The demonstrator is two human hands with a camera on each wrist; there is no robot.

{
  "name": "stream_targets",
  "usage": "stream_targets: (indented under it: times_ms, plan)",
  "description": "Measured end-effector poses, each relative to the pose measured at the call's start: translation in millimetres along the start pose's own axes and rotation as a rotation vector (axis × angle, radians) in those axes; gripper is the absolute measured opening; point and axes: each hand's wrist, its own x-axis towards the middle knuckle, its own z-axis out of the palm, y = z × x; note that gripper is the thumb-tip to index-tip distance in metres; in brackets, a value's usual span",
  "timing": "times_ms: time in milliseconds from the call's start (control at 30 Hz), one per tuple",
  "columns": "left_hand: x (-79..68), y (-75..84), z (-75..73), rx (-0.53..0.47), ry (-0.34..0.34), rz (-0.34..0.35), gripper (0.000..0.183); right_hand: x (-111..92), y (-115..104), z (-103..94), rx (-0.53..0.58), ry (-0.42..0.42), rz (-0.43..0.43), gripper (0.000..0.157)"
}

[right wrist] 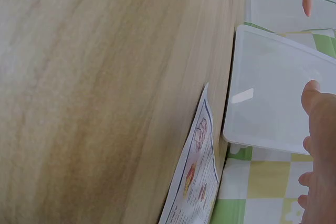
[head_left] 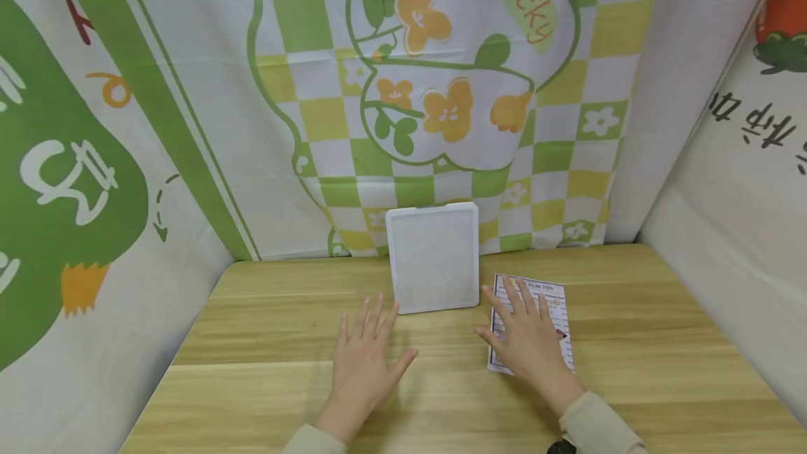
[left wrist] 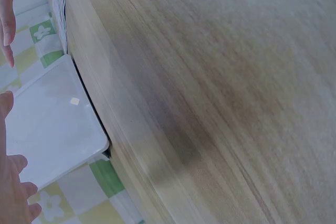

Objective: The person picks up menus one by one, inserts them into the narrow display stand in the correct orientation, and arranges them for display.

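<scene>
My left hand (head_left: 364,363) is spread over the wooden table, fingers straight and holding nothing. To its right, my right hand (head_left: 531,335) hovers with fingers fanned out above a printed sheet (head_left: 561,300), covering much of it. The sheet carries small text and food pictures, and in the right wrist view its edge curls up from the wood. Between the hands and farther back, a white framed board (head_left: 435,258) stands upright, leaning back toward the curtain. In the left wrist view the board (left wrist: 52,124) lies beyond my fingers.
A patterned curtain (head_left: 353,153) with flowers and checks hangs behind the table (head_left: 284,342). Printed cloth walls (head_left: 737,244) close in both sides. A small dark object (head_left: 561,447) shows by the right sleeve at the bottom edge.
</scene>
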Motion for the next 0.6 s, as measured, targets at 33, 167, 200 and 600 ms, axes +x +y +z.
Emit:
stream_targets:
  times_ms: [33, 167, 200, 600]
  plan:
    - [0.3, 0.3, -0.3, -0.001, 0.0, 0.0, 0.078, 0, 0, -0.4, 0.001, 0.0, -0.001, 0.07]
    - [1.5, 2.0, -0.4, -0.004, -0.008, 0.0, 0.078, 1, 0, -2.2, 0.007, -0.015, 0.004, 0.071]
    - [1.9, 2.5, -0.2, -0.006, -0.01, 0.0, 0.078, 1, 0, -2.8, 0.006, -0.022, 0.008, 0.071]
    - [8.4, 9.1, 5.7, 0.007, -0.009, 0.052, 0.078, -3, 2, -11.9, 0.055, -0.04, 0.064, 0.071]
